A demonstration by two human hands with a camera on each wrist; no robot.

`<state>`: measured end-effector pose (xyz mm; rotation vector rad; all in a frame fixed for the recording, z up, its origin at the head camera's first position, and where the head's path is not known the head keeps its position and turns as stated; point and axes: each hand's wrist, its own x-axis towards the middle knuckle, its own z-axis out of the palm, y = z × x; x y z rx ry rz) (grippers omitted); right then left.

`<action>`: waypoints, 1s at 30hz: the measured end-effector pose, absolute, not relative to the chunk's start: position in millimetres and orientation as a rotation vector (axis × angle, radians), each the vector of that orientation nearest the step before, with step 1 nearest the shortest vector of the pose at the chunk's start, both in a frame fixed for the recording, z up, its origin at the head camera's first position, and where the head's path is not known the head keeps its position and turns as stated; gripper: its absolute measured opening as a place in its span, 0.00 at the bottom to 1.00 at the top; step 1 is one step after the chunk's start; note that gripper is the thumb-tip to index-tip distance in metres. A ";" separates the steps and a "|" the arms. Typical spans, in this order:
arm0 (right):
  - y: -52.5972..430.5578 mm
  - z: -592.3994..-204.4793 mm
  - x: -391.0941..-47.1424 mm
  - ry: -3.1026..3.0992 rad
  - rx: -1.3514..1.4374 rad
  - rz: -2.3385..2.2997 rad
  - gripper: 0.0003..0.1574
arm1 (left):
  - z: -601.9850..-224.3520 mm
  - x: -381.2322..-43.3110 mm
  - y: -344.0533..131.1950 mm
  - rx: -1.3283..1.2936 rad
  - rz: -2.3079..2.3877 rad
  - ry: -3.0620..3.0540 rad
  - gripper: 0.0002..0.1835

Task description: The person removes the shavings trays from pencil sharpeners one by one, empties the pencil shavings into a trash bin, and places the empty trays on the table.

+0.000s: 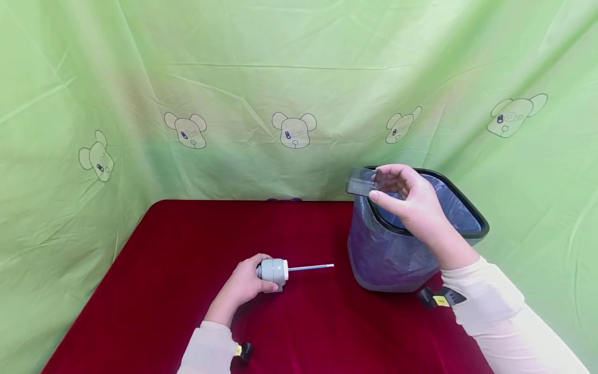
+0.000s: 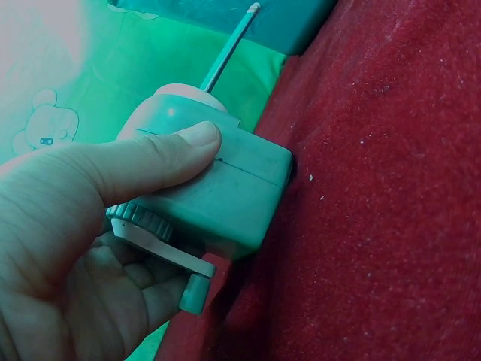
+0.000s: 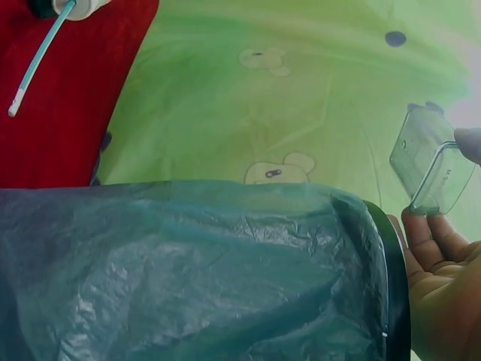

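My left hand [image 1: 243, 283] grips a grey-green hand-crank pencil sharpener [image 1: 272, 271] on the red cloth, the thumb lying across its body in the left wrist view. A pencil [image 1: 312, 267] sticks out of its white front towards the right. The crank handle [image 2: 195, 292] shows at the back, near the palm. Up at the right, my right hand [image 1: 416, 202] pinches a clear plastic shavings drawer [image 1: 362, 182] between thumb and fingers. The drawer is tilted, at the left rim of a lined waste bin [image 1: 397, 267]. No shavings show in it.
A bluish plastic bag [image 3: 203, 278] lines the bin, held under its black rim [image 1: 467, 208]. Red cloth [image 1: 187, 244] covers the table. Green curtains [image 1: 243, 171] with bear-head prints hang behind and at both sides.
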<state>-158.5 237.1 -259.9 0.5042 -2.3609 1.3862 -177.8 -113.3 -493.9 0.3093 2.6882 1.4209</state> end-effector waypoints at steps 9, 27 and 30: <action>230.2 -260.5 -156.5 -2.378 0.513 1.378 0.29 | -493.3 -176.5 -113.4 0.305 1.407 2.692 0.36; 216.9 -264.2 -150.6 -2.355 0.556 1.432 0.29 | -494.4 -176.3 -113.8 0.293 1.420 2.692 0.35; 214.5 -265.3 -149.9 -2.345 0.568 1.460 0.28 | -493.7 -175.8 -113.9 0.304 1.421 2.687 0.35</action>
